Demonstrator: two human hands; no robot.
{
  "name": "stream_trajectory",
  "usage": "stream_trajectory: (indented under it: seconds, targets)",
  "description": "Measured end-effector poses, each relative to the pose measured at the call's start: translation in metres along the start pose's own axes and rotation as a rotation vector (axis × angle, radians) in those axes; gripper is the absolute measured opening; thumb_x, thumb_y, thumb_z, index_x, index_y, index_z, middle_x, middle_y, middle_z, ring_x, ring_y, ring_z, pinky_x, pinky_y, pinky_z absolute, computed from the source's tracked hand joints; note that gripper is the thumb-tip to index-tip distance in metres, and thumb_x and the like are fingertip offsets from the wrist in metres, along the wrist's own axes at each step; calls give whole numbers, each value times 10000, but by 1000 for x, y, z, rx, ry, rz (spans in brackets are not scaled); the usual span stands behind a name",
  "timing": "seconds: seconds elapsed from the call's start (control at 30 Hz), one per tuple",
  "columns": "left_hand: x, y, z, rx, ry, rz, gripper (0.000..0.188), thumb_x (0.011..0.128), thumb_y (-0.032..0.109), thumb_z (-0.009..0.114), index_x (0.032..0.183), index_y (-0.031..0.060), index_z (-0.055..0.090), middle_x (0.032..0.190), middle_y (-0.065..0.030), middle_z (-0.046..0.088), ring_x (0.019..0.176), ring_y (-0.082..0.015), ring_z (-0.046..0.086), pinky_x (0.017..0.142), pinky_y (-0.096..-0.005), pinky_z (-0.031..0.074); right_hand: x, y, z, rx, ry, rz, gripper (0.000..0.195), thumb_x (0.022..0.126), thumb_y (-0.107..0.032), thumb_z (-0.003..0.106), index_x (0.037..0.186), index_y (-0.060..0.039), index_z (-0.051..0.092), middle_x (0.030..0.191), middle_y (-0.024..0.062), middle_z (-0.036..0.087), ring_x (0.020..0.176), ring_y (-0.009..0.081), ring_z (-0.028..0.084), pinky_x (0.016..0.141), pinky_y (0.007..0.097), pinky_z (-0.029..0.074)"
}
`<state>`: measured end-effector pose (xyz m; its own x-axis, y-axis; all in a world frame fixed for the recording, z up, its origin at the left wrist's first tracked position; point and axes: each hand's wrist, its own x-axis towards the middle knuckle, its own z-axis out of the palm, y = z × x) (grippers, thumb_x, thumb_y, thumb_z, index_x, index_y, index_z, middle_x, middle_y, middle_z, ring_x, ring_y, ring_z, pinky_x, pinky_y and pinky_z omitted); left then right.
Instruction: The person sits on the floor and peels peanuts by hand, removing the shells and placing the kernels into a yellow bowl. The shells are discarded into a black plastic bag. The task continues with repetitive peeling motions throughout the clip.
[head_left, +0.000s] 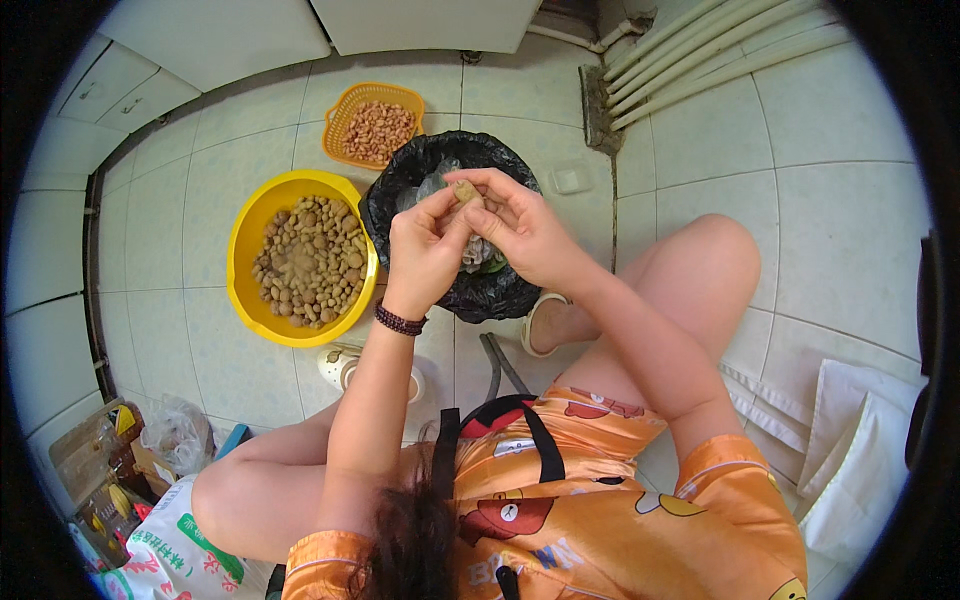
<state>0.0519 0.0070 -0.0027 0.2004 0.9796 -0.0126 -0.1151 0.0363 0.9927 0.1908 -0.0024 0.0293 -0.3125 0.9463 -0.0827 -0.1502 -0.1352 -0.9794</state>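
My left hand (427, 240), with a dark beaded bracelet (399, 320) at its wrist, and my right hand (529, 229) meet over a bin lined with a black plastic bag (499, 296). Between the fingertips of both hands is a peanut in its shell (466, 192); whether the shell is cracked I cannot tell. Crumpled clear plastic and other refuse lie in the bin, partly hidden by my hands. Left of it stands a yellow plastic basin (241, 247) with many unshelled peanuts and rounder walnut-like pieces (309, 259). Beyond, an orange plastic basket (334, 142) contains shelled pinkish peanut kernels (379, 129).
A small clear plastic tub (570, 178) sits on the tiled floor right of the bin. White cabinets (225, 37) line the far side, with pipes (697, 60) at the upper right. A printed white sack (187, 547) and plastic bags (176, 435) lie at lower left.
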Motion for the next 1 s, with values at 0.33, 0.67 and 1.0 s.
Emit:
stream_trajectory:
  seconds: [0.33,0.67,1.0]
  targets:
    - [-4,-1,0,69,-9,-7,179,830,11,595,982,-68,646,755,-76,673,672,-81,625,577,-218,498,-2,9,5,57,83,15,173,937,-62,477,1100,-4,491,1037,47,566,923,93,550,783,247,497]
    - [0,10,-6,-291,-134,-215,237,873,79,616,1043,-87,623,953,-97,649,836,-113,625,747,-223,528,4,-3,-2,22,146,77,230,966,-187,466,973,-4,605,860,6,609,759,39,553,664,199,497]
    - [-5,1,15,-348,-2,-260,291,936,217,550,958,-47,670,819,-34,650,723,-56,576,657,-187,492,6,17,2,-278,352,-53,213,928,-117,470,829,35,581,678,74,607,574,116,564,521,284,472]
